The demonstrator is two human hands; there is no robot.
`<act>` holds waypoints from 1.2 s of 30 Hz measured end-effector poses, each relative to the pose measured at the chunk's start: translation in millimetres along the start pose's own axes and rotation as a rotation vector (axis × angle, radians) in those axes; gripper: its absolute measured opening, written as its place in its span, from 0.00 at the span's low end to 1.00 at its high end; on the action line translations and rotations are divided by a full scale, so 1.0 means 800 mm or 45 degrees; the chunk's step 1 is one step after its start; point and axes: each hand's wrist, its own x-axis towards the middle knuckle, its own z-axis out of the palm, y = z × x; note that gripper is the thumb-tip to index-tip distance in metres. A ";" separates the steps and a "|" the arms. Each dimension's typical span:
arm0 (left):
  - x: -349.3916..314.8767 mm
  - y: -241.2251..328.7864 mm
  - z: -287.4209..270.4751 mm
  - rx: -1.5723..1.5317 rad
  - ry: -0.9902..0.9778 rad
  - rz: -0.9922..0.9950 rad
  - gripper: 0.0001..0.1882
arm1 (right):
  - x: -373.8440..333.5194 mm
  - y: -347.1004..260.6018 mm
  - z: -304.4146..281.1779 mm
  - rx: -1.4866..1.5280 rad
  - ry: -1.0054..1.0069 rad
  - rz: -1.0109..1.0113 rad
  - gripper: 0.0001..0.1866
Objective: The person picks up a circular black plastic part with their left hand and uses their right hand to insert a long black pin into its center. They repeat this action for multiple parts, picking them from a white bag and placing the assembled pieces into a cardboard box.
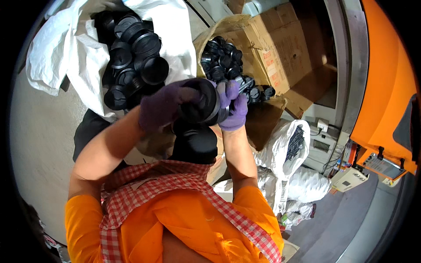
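A large black threaded plastic cap is held up in front of my body, its round face turned to the left. My left hand, in a purple glove, is closed around its left side, with fingers over the rim. On the cap's threaded right end, my right hand, also gloved in purple, has its fingers curled and pressed together. Beyond those fingers shows a thin greyish piece; whether I hold it, I cannot tell. Just ahead, a white woven sack is heaped with similar black caps.
Right of the sack stands an open cardboard box with smaller black parts. A white bag of dark pieces sits near my right elbow, full plastic bags behind it. An orange machine rises at the far right.
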 end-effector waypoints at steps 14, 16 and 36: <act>0.009 0.033 0.015 1.848 0.443 0.434 0.17 | -0.038 -0.036 -0.102 -2.472 1.082 -0.304 0.12; 0.010 0.050 -0.013 1.693 0.700 0.361 0.23 | -0.089 -0.089 -0.104 -2.490 1.137 -0.432 0.10; 0.039 0.023 -0.051 2.121 0.811 0.243 0.24 | -0.230 -0.241 -0.189 -2.742 1.004 0.036 0.15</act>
